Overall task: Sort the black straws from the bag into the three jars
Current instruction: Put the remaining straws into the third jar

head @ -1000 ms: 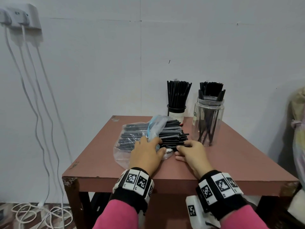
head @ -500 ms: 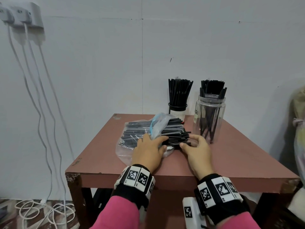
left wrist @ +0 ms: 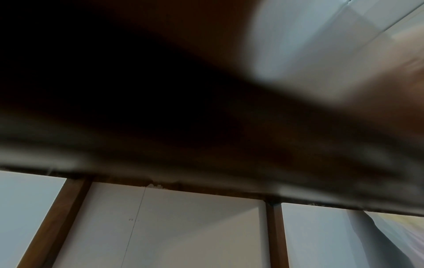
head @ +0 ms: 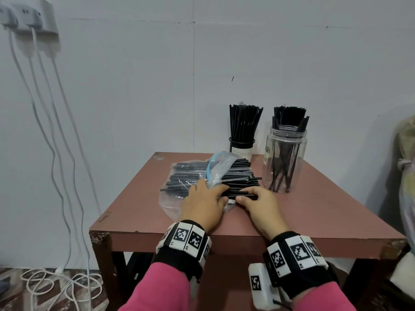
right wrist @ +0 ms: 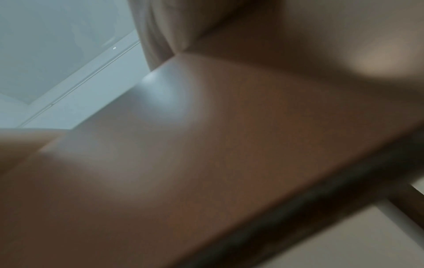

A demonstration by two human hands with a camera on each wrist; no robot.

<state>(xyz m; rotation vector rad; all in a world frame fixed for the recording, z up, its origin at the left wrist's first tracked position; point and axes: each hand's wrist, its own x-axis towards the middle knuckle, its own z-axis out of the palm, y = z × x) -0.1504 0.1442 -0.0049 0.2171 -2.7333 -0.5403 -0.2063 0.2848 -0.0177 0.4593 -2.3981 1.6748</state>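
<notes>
The left hand [head: 203, 204] lay flat on the clear plastic bag [head: 175, 198] of black straws [head: 238, 176] on the brown table [head: 314, 209]. The right hand [head: 261, 204] pinched some straws. Both wrist pictures were too blurry to show fingers.

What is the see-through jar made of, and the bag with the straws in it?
The see-through jar looks like clear plastic, maybe glass: the straws show through its shiny wall. The bag looks like thin soft plastic film: it crinkles, shines, and lets the black straws show through.
</notes>
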